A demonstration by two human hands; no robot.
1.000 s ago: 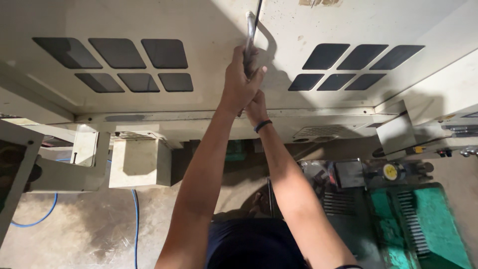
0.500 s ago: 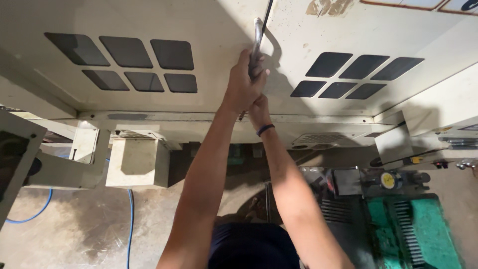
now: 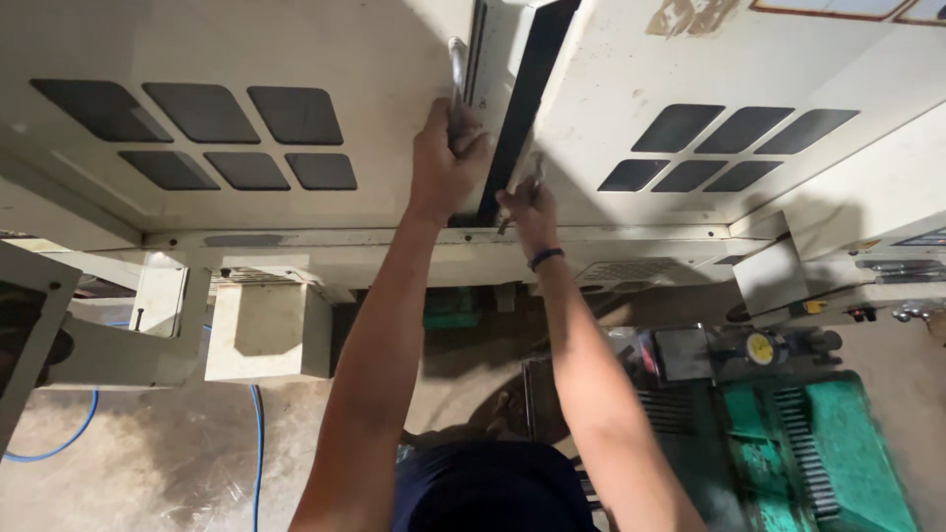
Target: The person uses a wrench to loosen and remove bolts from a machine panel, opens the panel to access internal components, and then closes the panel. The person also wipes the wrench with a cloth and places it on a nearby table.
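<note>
I face a cream machine cabinet with two sliding doors. My left hand (image 3: pixel 445 158) grips the metal handle (image 3: pixel 457 74) of the left door (image 3: pixel 246 59). My right hand (image 3: pixel 527 202), with a dark band on its wrist, holds the handle at the edge of the right door (image 3: pixel 631 79). A dark gap (image 3: pixel 517 108) shows between the two doors. Each door has a group of dark diamond-shaped window panes.
A cream box-shaped bracket (image 3: pixel 266 330) hangs below the cabinet at left, with a blue hose (image 3: pixel 258 433) beside it. A green machine part (image 3: pixel 828 453) and a yellow-faced gauge (image 3: pixel 761 348) sit at lower right. Concrete floor lies below.
The two doors, shut together before, have slid apart and a dark gap has opened between them. My hands have moved apart with the handles.
</note>
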